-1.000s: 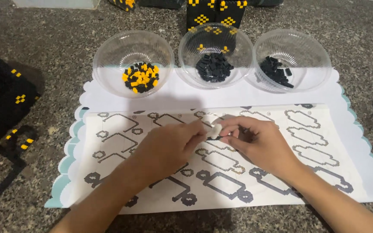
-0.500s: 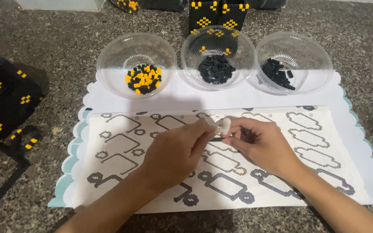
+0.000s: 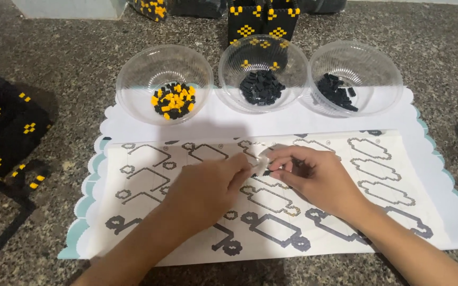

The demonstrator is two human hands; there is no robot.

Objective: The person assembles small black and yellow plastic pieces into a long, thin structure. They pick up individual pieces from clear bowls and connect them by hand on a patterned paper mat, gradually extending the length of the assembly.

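A: Panel, head view. Both hands meet at the middle of the printed pattern sheet (image 3: 377,175). What is held, and where?

B: A small white piece (image 3: 262,161), just above the sheet's centre. The left hand (image 3: 202,193) closes its grip on it from the left with thumb and forefinger; the right hand (image 3: 319,177) pinches it from the right. The two grips touch at the piece.

A: How far along is the work, as far as can be judged?

B: Early, it seems. The outlines on the sheet show as printed shapes only; no bricks can be made out seated on any of them. The three clear bowls at the far edge are stocked: the left bowl (image 3: 133,79) with black and yellow bricks, the middle bowl (image 3: 298,63) and right bowl (image 3: 388,74) with black ones. Finished black blocks with yellow diamonds (image 3: 263,21) stand beyond the bowls on the worktop (image 3: 54,53).

A: And against the frame half a second earlier?

B: Little differs. The piece sits at the same place between the fingers; the left hand has shifted slightly inward, and the bowls and sheet are unchanged.
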